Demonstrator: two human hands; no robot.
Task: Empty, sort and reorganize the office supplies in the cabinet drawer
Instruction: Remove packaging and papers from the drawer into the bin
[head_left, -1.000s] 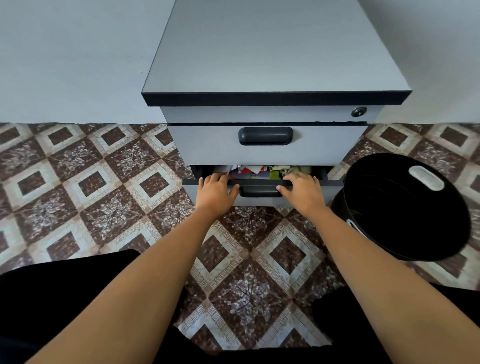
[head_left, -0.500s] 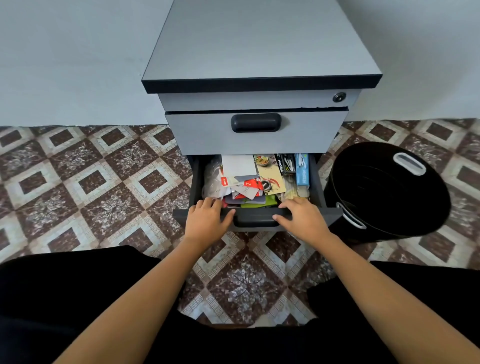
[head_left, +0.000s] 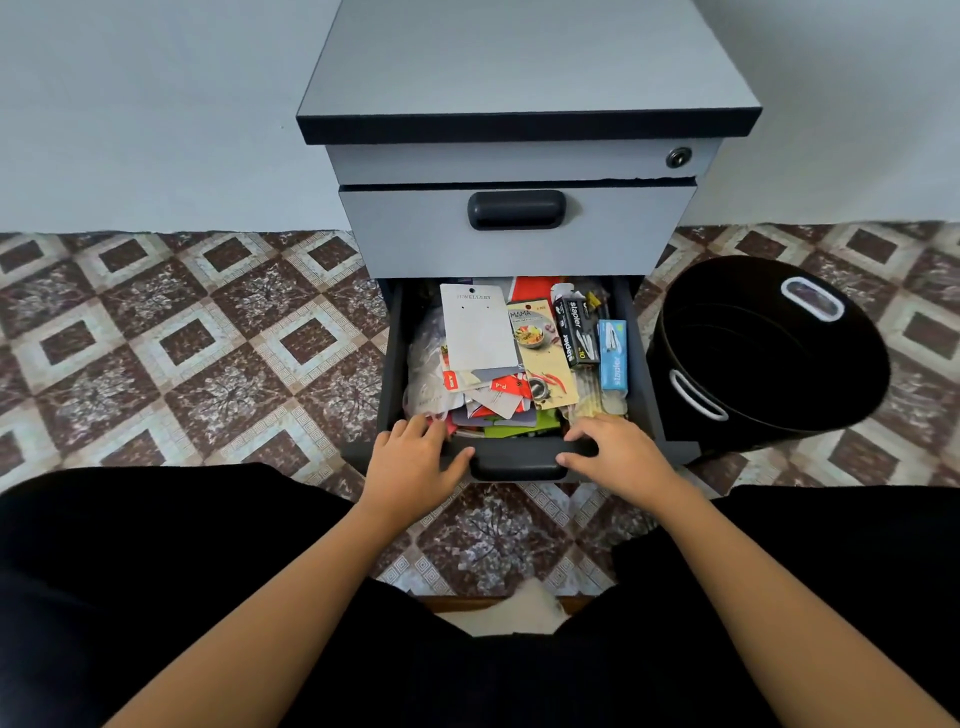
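Plain pale wall (head_left: 130, 104), brown diamond-patterned floor tiles (head_left: 182, 364), black bin (head_left: 769, 353)

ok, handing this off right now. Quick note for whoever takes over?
Left hand: grips the front edge of the bottom drawer, fingers curled over the lip.
Right hand: same grip, on the other side of the handle.
Things: all jumbled in the drawer: white jewellery card, black stapler box, blue stapler box, clear bag, loose cards. Black bin stands on the floor at the cabinet's right.
Done: drawer open.
Left: empty it, sort, put back. Nothing is out yet.
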